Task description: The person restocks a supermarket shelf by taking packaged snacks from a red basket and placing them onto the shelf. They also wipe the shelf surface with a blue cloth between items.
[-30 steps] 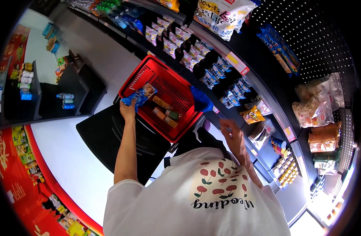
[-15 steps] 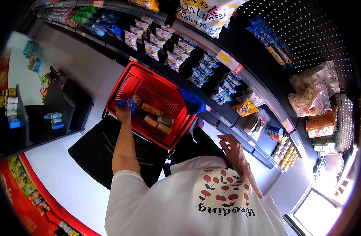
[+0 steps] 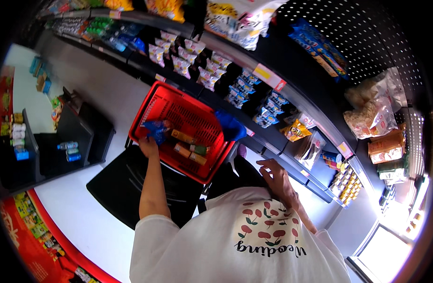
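Note:
A red plastic shopping basket (image 3: 212, 165) stands ahead of me, its blue handle part (image 3: 229, 126) at the right end. My left hand (image 3: 148, 146) reaches to the basket's left side, its fingers closed on the near edge of a blue snack bag (image 3: 156, 131). Several small boxes lie in the basket beside the bag: one orange-brown box (image 3: 184, 137), another box (image 3: 182, 150) nearer me, and one with a green end (image 3: 199, 149). Holding nothing, my right hand (image 3: 276, 178) hovers near my body, its fingers loosely bent and apart.
Beyond the basket runs a black shelf rack with white-pink snack bags (image 3: 181, 66), blue snack bags (image 3: 268, 109) and a yellow bag (image 3: 297, 130). Under my left forearm is a black seat-like surface (image 3: 127, 188). A dark shelf unit (image 3: 60, 160) with bottles stands at left.
My left hand has moved slightly down and toward me, with the blue snack bag now lower against the basket's inside. The whole view has shifted a little; my right hand keeps its pose.

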Demonstrator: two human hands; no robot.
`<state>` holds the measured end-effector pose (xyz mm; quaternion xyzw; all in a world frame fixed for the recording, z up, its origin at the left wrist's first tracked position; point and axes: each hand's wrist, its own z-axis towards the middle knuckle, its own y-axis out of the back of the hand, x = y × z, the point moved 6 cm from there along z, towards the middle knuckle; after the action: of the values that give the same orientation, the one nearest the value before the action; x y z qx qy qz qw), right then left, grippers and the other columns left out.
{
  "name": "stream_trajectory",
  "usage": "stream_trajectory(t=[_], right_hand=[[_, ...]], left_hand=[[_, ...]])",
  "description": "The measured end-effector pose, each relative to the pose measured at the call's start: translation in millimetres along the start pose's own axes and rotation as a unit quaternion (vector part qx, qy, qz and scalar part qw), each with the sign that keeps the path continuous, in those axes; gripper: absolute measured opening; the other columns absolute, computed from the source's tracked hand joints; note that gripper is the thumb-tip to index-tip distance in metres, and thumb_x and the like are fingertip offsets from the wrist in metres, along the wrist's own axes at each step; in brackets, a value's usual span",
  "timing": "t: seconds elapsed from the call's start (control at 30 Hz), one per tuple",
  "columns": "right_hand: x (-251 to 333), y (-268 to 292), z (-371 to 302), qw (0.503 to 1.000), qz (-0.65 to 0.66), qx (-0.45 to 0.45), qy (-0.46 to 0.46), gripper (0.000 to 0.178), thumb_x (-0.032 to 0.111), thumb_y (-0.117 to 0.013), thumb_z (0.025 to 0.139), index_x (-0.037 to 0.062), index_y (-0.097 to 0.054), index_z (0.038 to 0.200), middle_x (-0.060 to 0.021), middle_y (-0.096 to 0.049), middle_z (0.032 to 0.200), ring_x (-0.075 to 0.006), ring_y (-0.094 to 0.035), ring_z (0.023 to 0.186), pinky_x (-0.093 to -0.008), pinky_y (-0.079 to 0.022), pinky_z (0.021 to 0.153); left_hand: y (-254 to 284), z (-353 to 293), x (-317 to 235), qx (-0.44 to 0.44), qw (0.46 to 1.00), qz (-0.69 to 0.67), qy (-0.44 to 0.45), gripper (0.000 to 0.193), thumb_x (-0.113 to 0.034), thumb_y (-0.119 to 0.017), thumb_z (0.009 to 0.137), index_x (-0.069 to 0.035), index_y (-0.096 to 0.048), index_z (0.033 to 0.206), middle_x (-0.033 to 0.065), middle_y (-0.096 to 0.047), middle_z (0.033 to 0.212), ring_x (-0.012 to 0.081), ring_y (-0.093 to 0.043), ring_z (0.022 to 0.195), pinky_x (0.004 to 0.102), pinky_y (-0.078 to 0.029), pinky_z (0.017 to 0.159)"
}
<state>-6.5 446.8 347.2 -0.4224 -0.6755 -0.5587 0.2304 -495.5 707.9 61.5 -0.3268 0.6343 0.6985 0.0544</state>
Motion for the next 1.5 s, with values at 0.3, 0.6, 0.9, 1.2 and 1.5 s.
stream_trajectory(t=[0.3, 0.6, 0.9, 1.2, 1.5], right_hand=[[18, 50, 26, 0.992, 0.006, -0.086, 0.088, 0.031, 0.004, -0.065, 0.095, 0.0041, -0.064, 0.126, -0.0174, -0.064, 0.108, -0.0336, -0.070, 0.092, -0.0393, -0.061, 0.078], [54, 207, 71, 0.916, 0.057, -0.360, 0.169, 0.054, -0.002, -0.065, 0.094, 0.0070, -0.050, 0.145, -0.0188, -0.055, 0.137, -0.0309, -0.064, 0.113, -0.0350, -0.062, 0.077], [-10, 288, 131, 0.867, 0.006, -0.482, 0.128, 0.065, 0.012, -0.070, 0.095, 0.0091, -0.040, 0.153, -0.0193, -0.060, 0.132, -0.0358, -0.057, 0.111, -0.0432, -0.050, 0.094], [-38, 289, 165, 0.881, 0.047, -0.450, 0.136, 0.046, 0.015, -0.069, 0.098, 0.0077, -0.054, 0.141, -0.0205, -0.061, 0.132, -0.0334, -0.061, 0.119, -0.0402, -0.054, 0.093], [-43, 283, 157, 0.874, 0.199, -0.417, 0.153, 0.041, 0.011, -0.065, 0.101, 0.0073, -0.057, 0.140, -0.0128, -0.059, 0.137, -0.0234, -0.060, 0.122, -0.0352, -0.049, 0.099]], left_hand=[[31, -85, -194, 0.122, 0.913, -0.376, -0.102, 0.036, -0.030, -0.066, 0.101, -0.004, -0.063, 0.125, 0.0094, -0.073, 0.112, 0.0180, -0.069, 0.099, 0.0285, -0.055, 0.075], [93, -185, -527, 0.322, 0.781, -0.410, -0.343, 0.040, -0.016, -0.062, 0.104, -0.008, -0.054, 0.142, 0.0135, -0.066, 0.128, 0.0192, -0.067, 0.105, 0.0316, -0.055, 0.085], [32, -151, -696, 0.118, 0.794, -0.257, -0.538, 0.057, -0.033, -0.066, 0.099, -0.005, -0.049, 0.146, 0.0246, -0.051, 0.145, 0.0446, -0.047, 0.133, 0.0507, -0.040, 0.111], [1, -121, -719, 0.224, 0.831, -0.275, -0.429, 0.046, -0.032, -0.070, 0.096, -0.003, -0.063, 0.131, 0.0207, -0.066, 0.131, 0.0370, -0.061, 0.122, 0.0456, -0.046, 0.106], [24, -148, -685, 0.255, 0.787, -0.460, -0.322, 0.031, -0.015, -0.069, 0.099, -0.005, -0.066, 0.129, 0.0122, -0.069, 0.119, 0.0180, -0.064, 0.108, 0.0312, -0.051, 0.096]])
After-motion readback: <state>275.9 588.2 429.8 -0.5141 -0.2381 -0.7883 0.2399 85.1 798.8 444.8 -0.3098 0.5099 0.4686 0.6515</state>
